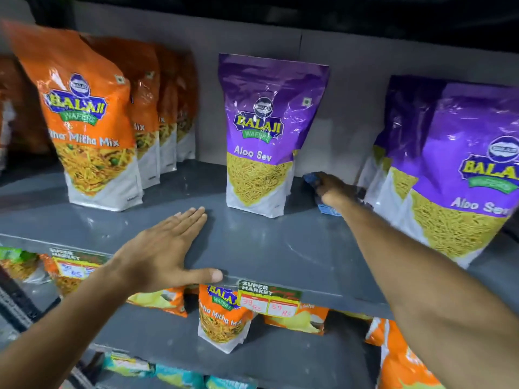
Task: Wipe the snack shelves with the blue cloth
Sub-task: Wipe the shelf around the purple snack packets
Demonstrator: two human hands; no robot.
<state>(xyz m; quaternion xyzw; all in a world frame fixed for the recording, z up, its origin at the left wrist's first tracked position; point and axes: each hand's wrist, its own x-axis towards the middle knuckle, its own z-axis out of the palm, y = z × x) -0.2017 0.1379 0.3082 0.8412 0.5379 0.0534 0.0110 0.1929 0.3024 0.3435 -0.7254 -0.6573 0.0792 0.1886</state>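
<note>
The grey snack shelf [269, 248] runs across the middle of the view. My right hand [334, 189] reaches deep to the back of it and presses the blue cloth [327, 209] flat on the shelf, in the gap between a single purple Aloo Sev pouch [264, 136] and a row of purple pouches [460, 175] on the right. The hand covers most of the cloth. My left hand [165, 248] lies flat and open on the shelf near its front edge, thumb on the rim.
Orange Mitha Mix pouches [92, 119] stand in a row at the left. Price tags [269, 299] hang on the shelf's front rim. A lower shelf [174, 341] carries more orange pouches. The grey back wall [337, 108] is close behind the cloth.
</note>
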